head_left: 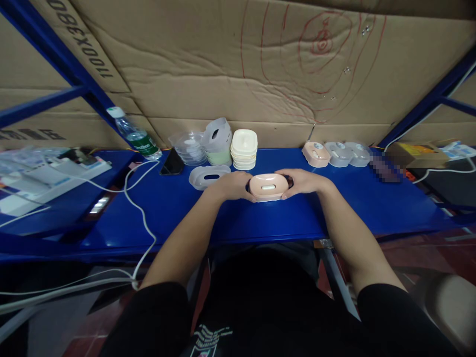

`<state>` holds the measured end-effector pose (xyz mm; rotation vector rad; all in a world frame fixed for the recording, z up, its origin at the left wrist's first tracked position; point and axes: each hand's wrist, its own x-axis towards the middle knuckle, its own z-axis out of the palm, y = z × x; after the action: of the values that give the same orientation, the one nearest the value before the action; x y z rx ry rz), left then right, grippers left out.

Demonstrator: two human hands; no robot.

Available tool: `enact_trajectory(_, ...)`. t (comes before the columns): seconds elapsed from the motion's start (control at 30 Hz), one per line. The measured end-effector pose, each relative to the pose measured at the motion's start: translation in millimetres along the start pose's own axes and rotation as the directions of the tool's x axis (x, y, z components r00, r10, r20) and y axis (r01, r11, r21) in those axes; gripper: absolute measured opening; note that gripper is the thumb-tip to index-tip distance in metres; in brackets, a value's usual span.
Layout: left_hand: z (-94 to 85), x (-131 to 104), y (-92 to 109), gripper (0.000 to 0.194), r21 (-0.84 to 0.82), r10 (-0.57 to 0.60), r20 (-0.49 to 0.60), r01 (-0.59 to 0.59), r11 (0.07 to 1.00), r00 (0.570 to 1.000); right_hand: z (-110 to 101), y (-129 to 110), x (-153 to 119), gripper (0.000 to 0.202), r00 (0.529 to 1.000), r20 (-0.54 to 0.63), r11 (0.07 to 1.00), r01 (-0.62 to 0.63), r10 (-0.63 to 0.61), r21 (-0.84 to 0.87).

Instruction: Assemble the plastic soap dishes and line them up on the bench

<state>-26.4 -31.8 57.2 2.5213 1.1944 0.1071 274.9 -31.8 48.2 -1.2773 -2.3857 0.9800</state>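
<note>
A glossy peach-pink oval plastic piece with a pale slot in its top is at the middle of the blue tabletop. My left hand grips its left end and my right hand its right end, thumbs on the near side. Whether the piece rests on the table or is slightly raised, I cannot tell. Left of my left hand lies a grey translucent oval piece with a dark slot. Behind it stand stacked grey and pale green shells and a stack of cream square lids.
At the back right sit a pink case and two grey cases. Clear round lids, a black phone and a water bottle stand at the back left. A white cable crosses the table's left part. Cardboard walls the back.
</note>
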Motion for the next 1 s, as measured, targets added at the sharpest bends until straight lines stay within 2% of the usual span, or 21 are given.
enact_trajectory(0.23, -0.1, -1.5, 5.3, 0.048, -0.003, -0.010, 0.032, 0.010, 1.000, 0.999, 3.9, 4.6, 2.0, 0.093, 1.000, -0.015, 0.998, -0.009, 0.010, 0.060)
enact_trajectory(0.37, -0.2, -1.9, 6.4, 0.047, -0.017, -0.016, 0.024, 0.016, 1.000, 1.000, 3.8, 6.0, 2.5, 0.093, 1.000, -0.012, 0.999, -0.013, 0.014, 0.039)
enact_trajectory(0.47, -0.3, -1.8, 1.3, 0.049, -0.040, -0.005, 0.028, 0.007, 0.999, 1.000, 4.2, 7.1, 2.9, 0.093, 1.000, -0.025, 1.000, -0.010, 0.010, 0.018)
enact_trajectory(0.53, -2.3, -2.7, -4.4, 0.058, -0.059, -0.005, 0.029, 0.006, 0.998, 1.000, 4.8, 7.6, 2.9, 0.095, 0.999, -0.035, 1.000, -0.009, 0.009, 0.019)
enact_trajectory(0.6, -6.4, -4.5, -10.8, 0.070, -0.071, -0.016, -0.025, 0.015, 0.997, 1.000, 5.2, 7.8, 2.6, 0.096, 1.000, -0.027, 1.000, -0.001, 0.002, 0.029)
enact_trajectory(0.67, -12.2, -6.9, -17.0, 0.068, -0.057, -0.021, -0.182, 0.011, 0.998, 0.983, 5.3, 7.7, 2.5, 0.096, 1.000, -0.017, 0.999, 0.013, -0.012, 0.042)
enact_trajectory(0.7, -15.4, -7.9, -20.1, 0.060, -0.039, -0.027, -0.298, 0.016, 0.999, 0.954, 5.3, 7.7, 2.5, 0.096, 1.000, -0.016, 0.999, 0.020, -0.019, 0.046)
enact_trajectory(0.73, -18.6, -8.9, -23.4, 0.051, -0.021, -0.038, -0.422, 0.032, 0.999, 0.906, 5.2, 7.8, 2.6, 0.095, 0.999, -0.017, 0.998, 0.028, -0.028, 0.050)
enact_trajectory(0.83, -27.6, -11.8, -35.8, 0.029, -0.019, -0.114, -0.708, 0.143, 0.990, 0.697, 4.9, 9.5, 3.5, 0.093, 0.998, -0.017, 0.997, 0.059, -0.059, 0.053)
enact_trajectory(0.9, -32.7, -15.1, -47.4, 0.024, -0.062, -0.178, -0.796, 0.214, 0.975, 0.579, 4.8, 11.5, 4.0, 0.095, 0.998, -0.023, 0.998, 0.051, -0.050, 0.036)
enact_trajectory(1.0, -38.3, -22.8, -68.6, 0.025, -0.143, -0.285, -0.851, 0.327, 0.934, 0.441, 5.0, 15.4, 4.4, 0.100, 0.999, -0.039, 1.000, 0.017, -0.017, 0.004)
